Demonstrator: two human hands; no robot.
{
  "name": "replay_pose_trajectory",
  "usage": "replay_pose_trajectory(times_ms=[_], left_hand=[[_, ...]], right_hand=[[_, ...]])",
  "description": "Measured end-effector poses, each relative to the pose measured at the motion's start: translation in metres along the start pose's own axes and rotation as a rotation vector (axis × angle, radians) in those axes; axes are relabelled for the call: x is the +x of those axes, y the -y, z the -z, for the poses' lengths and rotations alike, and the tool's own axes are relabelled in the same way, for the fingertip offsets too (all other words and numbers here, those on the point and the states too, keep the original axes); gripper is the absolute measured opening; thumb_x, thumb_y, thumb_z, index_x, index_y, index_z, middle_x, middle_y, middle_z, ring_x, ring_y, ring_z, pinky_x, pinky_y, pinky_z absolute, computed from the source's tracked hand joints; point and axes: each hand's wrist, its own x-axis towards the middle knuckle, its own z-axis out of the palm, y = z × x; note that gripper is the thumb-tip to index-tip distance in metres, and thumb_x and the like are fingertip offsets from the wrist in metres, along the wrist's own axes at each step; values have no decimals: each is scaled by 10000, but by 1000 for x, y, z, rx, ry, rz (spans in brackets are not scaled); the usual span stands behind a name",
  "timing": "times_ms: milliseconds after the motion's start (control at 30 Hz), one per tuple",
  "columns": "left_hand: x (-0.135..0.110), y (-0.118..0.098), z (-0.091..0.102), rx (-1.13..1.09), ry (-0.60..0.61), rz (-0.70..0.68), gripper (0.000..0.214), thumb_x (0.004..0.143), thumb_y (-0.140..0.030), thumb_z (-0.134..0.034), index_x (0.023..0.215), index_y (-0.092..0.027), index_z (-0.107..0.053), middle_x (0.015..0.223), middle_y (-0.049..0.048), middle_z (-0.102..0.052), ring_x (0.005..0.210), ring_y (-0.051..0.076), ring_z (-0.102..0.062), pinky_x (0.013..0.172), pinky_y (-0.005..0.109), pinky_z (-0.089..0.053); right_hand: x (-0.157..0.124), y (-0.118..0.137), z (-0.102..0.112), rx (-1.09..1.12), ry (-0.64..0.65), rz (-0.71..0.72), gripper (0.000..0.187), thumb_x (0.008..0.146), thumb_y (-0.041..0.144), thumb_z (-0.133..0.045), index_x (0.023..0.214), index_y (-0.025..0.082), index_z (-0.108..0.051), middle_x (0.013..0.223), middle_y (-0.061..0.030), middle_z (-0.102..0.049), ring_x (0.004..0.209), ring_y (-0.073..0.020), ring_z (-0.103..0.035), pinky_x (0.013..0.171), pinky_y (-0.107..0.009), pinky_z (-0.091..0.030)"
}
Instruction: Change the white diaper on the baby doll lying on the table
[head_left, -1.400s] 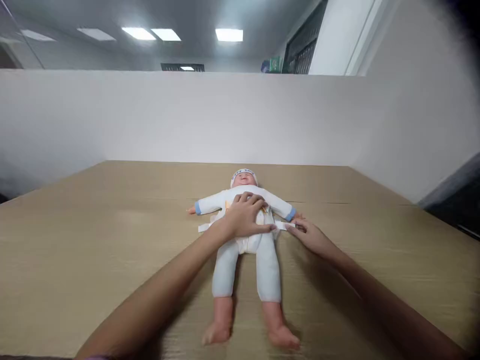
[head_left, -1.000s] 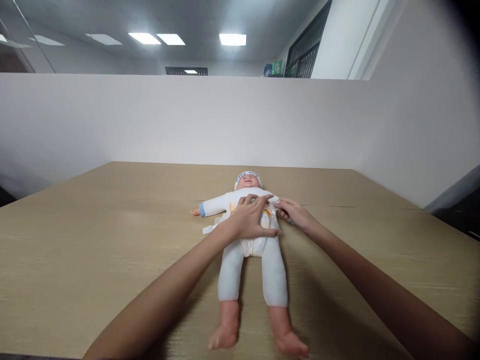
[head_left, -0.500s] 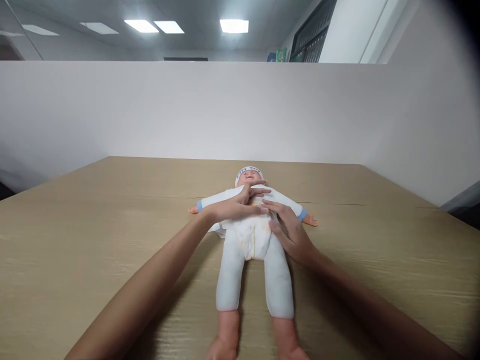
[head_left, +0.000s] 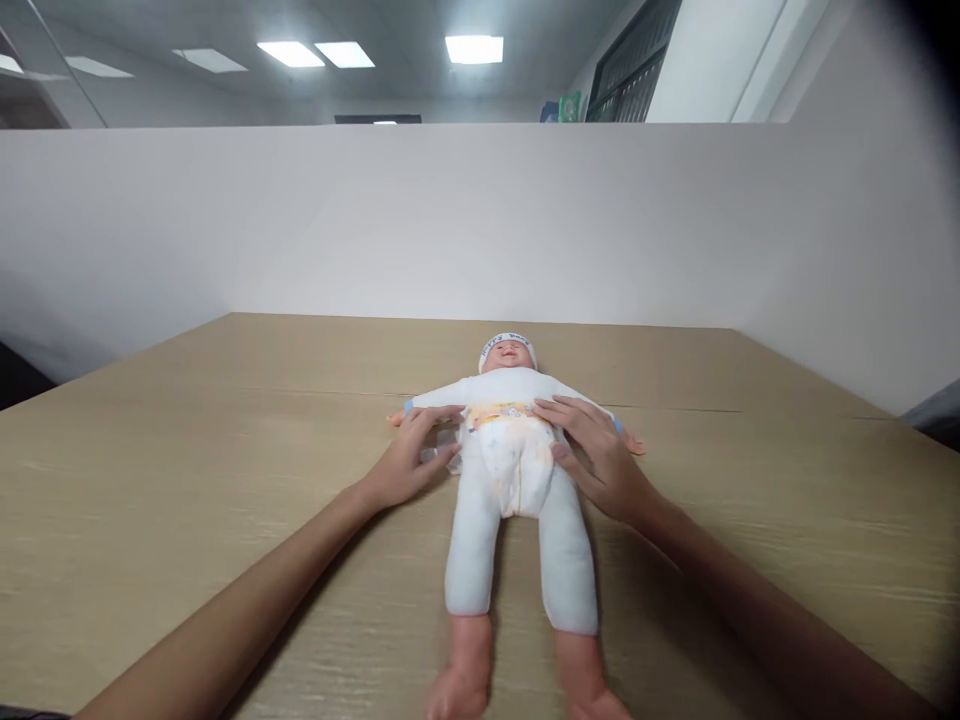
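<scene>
Lying on its back on the wood-grain worktop [head_left: 225,480], a baby doll [head_left: 514,383] points its head toward the white wall [head_left: 450,220] and its bare feet toward the camera, legs a little parted and arms spread out to both sides. It wears a white suit with blue cuffs [head_left: 617,424] and a white headband [head_left: 493,347] with dark lettering. A white diaper [head_left: 517,465] covers its hips and passes between its legs, with an orange and yellow patterned band [head_left: 501,411] across the front of the waist.

At the diaper's edge on the left of the view is the left hand [head_left: 409,460], thumb and fingers apart, their tips at the doll's flank. A pale side flap [head_left: 442,452] shows in the gap between them; whether the hand touches it is unclear. On the opposite flank is the right hand [head_left: 607,460], its fingers reaching over the end of the waistband and the thumb set apart lower down, by the top of the leg. How firmly either hand presses cannot be told. Beyond the wall, lit ceiling panels [head_left: 474,49] and a dark grille [head_left: 634,65] are visible.
</scene>
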Motion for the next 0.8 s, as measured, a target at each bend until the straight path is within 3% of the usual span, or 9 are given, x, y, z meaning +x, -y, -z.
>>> replay_pose_trajectory(times_ms=[133,233,367,500,667,800], left_hand=[[-2,8,4,253,48,32,368,991,-365,-584,1323,-216,-530,1246,115,-667,1148,304,-587,997,482,-443],[0,4,2,339,75,92,285,953,-386,-600,1169,-203,-565,1128,104,-664,1060,305,-601,960,474,-442],[-5,3,2,370,101,185,297,925,-497,-621,973,-211,-559,998,91,-665,989,314,-611,957,487,-430],[-9,6,3,369,107,260,257,923,-452,-609,835,-219,-551,889,110,-681,1000,352,-614,930,492,-437],[-4,2,14,169,114,430,298,891,-380,-582,652,-226,-492,721,51,-613,759,255,-567,703,370,-421],[7,-9,23,-143,15,505,368,908,-459,-530,641,-213,-469,657,-27,-467,676,168,-454,645,293,-351]], right_hand=[[29,22,5,-44,-94,-67,211,1031,317,-558,1221,272,-638,1180,-62,-724,1130,-289,-624,990,-463,-469],[58,45,-2,-27,-13,-107,75,990,332,-611,1009,260,-626,957,-43,-693,916,-250,-628,832,-396,-478],[88,60,-24,-65,142,-244,236,891,395,-696,811,253,-525,840,-9,-652,789,-218,-593,694,-351,-419],[100,60,-40,-135,277,-385,283,821,390,-719,747,244,-488,776,2,-653,713,-201,-566,607,-328,-318],[101,59,-42,-149,304,-433,282,783,372,-722,738,238,-479,806,-4,-664,728,-199,-563,600,-320,-284],[100,56,-44,-131,302,-437,285,774,378,-720,735,240,-474,768,9,-652,689,-188,-549,585,-321,-276]])
